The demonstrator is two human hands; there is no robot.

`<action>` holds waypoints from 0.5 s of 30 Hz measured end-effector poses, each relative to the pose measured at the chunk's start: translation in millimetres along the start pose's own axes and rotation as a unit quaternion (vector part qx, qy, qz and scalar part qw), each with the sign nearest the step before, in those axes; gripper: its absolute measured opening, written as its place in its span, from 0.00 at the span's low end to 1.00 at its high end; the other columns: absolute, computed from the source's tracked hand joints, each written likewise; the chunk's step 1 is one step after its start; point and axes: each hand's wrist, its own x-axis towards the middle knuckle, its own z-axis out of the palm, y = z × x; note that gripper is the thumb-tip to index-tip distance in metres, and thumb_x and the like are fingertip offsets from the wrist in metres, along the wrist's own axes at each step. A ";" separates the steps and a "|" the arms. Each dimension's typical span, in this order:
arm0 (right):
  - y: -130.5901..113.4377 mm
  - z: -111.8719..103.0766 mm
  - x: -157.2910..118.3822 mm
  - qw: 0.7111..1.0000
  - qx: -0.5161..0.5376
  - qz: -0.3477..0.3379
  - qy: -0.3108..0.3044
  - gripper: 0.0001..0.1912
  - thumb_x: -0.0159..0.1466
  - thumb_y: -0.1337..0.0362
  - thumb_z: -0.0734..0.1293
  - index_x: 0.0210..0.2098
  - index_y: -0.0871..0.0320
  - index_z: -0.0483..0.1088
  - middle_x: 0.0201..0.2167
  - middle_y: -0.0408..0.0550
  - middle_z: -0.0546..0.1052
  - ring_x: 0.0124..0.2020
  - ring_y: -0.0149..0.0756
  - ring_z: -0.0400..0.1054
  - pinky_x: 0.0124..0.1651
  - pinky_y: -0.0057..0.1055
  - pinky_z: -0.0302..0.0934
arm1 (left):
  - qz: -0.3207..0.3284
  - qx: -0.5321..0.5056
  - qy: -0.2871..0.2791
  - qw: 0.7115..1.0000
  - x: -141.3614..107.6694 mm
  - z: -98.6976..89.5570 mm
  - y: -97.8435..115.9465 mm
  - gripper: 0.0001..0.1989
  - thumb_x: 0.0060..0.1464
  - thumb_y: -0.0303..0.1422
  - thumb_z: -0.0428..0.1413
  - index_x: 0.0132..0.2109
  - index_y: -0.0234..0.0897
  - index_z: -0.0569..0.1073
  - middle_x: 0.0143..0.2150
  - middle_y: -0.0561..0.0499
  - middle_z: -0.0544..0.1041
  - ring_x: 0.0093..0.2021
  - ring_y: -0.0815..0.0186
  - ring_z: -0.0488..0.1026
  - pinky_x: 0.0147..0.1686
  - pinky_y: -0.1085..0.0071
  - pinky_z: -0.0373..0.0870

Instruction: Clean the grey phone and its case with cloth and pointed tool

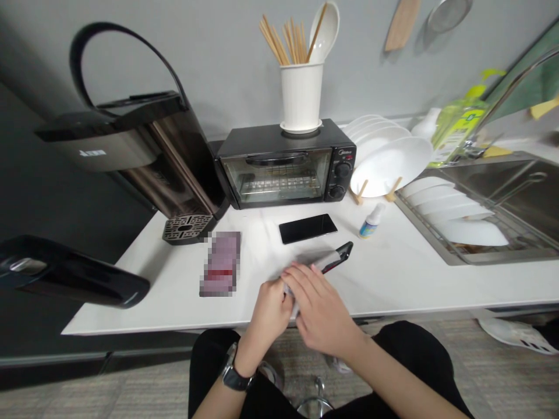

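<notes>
My left hand (271,309) is closed around a pale, crumpled cloth or tissue (295,309) above the counter's front edge. Over its knuckles lies my right hand (324,314), fingers pressed together against the left fist and the pale material. What the right fingers hold underneath is hidden. Just beyond my hands rests a slim black object with a little red (344,254), partly covered by something light grey and blurred. A black phone (308,228) lies flat farther back, with a small spray bottle (371,221) upright to its right. A blurred-out purple item (222,265) is on the left.
A toaster oven (279,174) stands at the back, carrying a white holder (301,96) of chopsticks. On the left are a tall dispenser (174,169) and a dark rounded object (74,276). White plates (388,166) and a sink (454,256) are on the right.
</notes>
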 end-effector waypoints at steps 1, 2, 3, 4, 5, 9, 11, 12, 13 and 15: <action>12.1 -5.0 -2.5 1.000 -0.014 0.001 0.002 0.42 0.56 0.73 0.59 0.71 0.68 0.53 0.70 0.61 0.63 0.74 0.50 0.49 0.76 0.56 0.45 | 0.000 -0.013 -0.001 1.000 0.1 -0.9 0.6 0.12 0.61 0.22 0.50 0.37 0.34 0.78 0.31 0.48 0.82 0.28 0.63 0.78 0.31 0.72 0.69; 26.9 -11.0 -5.2 0.999 -0.032 0.011 0.010 0.41 0.56 0.74 0.59 0.70 0.67 0.54 0.69 0.61 0.64 0.73 0.51 0.51 0.75 0.57 0.46 | -0.002 -0.031 -0.004 1.000 0.4 -1.6 1.8 0.12 0.64 0.25 0.50 0.40 0.35 0.78 0.33 0.48 0.83 0.30 0.63 0.79 0.32 0.72 0.70; 41.6 -17.0 -7.8 0.998 -0.049 0.032 0.025 0.40 0.56 0.74 0.59 0.69 0.67 0.56 0.67 0.62 0.65 0.72 0.52 0.53 0.75 0.59 0.46 | -0.006 -0.050 -0.007 0.999 0.9 -2.1 3.4 0.11 0.67 0.28 0.50 0.43 0.36 0.79 0.35 0.48 0.84 0.32 0.63 0.80 0.34 0.72 0.71; 53.6 -22.0 -9.7 0.996 -0.063 0.054 0.039 0.39 0.55 0.74 0.60 0.67 0.66 0.57 0.65 0.63 0.67 0.70 0.53 0.55 0.74 0.60 0.47 | -0.011 -0.065 -0.010 0.998 1.4 -2.3 5.1 0.12 0.68 0.31 0.51 0.46 0.36 0.79 0.36 0.48 0.85 0.33 0.62 0.80 0.36 0.72 0.71; 60.8 -25.0 -10.7 0.993 -0.071 0.077 0.055 0.38 0.54 0.74 0.60 0.65 0.66 0.59 0.63 0.63 0.68 0.69 0.55 0.57 0.73 0.62 0.47 | -0.015 -0.076 -0.012 0.997 1.9 -2.1 6.6 0.12 0.69 0.33 0.51 0.48 0.37 0.79 0.38 0.48 0.85 0.34 0.62 0.81 0.37 0.71 0.72; 31.3 -13.7 -6.5 0.989 -0.035 0.118 0.084 0.36 0.52 0.72 0.61 0.62 0.69 0.60 0.60 0.67 0.69 0.70 0.59 0.55 0.73 0.67 0.44 | -0.012 -0.069 -0.004 0.998 1.6 1.1 6.8 0.12 0.68 0.29 0.51 0.47 0.37 0.79 0.39 0.46 0.85 0.36 0.60 0.82 0.37 0.71 0.72; 2.5 -2.9 -2.9 0.997 0.001 0.067 0.046 0.41 0.53 0.72 0.61 0.66 0.71 0.57 0.65 0.66 0.67 0.72 0.57 0.50 0.74 0.64 0.43 | -0.001 -0.032 -0.007 0.999 0.2 2.5 3.7 0.12 0.62 0.23 0.50 0.40 0.35 0.79 0.34 0.46 0.84 0.32 0.60 0.81 0.34 0.71 0.71; -6.7 0.2 -1.7 0.999 0.012 0.040 0.024 0.43 0.53 0.71 0.60 0.69 0.71 0.54 0.67 0.64 0.65 0.74 0.55 0.48 0.75 0.60 0.42 | 0.005 -0.010 -0.008 1.000 -0.6 2.7 2.1 0.13 0.59 0.20 0.50 0.37 0.35 0.78 0.31 0.46 0.83 0.29 0.60 0.80 0.32 0.71 0.71; -9.8 0.9 -1.2 1.000 0.013 0.015 0.006 0.43 0.55 0.72 0.60 0.70 0.70 0.53 0.69 0.62 0.63 0.74 0.52 0.48 0.76 0.57 0.42 | 0.009 0.007 -0.007 1.000 -1.2 2.7 0.8 0.13 0.57 0.19 0.50 0.34 0.35 0.78 0.29 0.46 0.82 0.28 0.60 0.79 0.31 0.71 0.70; 3.3 -4.6 -2.9 1.000 -0.008 -0.002 -0.005 0.42 0.57 0.73 0.59 0.71 0.67 0.52 0.70 0.59 0.63 0.74 0.49 0.49 0.76 0.54 0.42 | 0.012 0.007 -0.003 1.000 -1.5 2.1 -0.2 0.13 0.59 0.20 0.50 0.36 0.35 0.78 0.31 0.46 0.83 0.30 0.60 0.80 0.32 0.70 0.71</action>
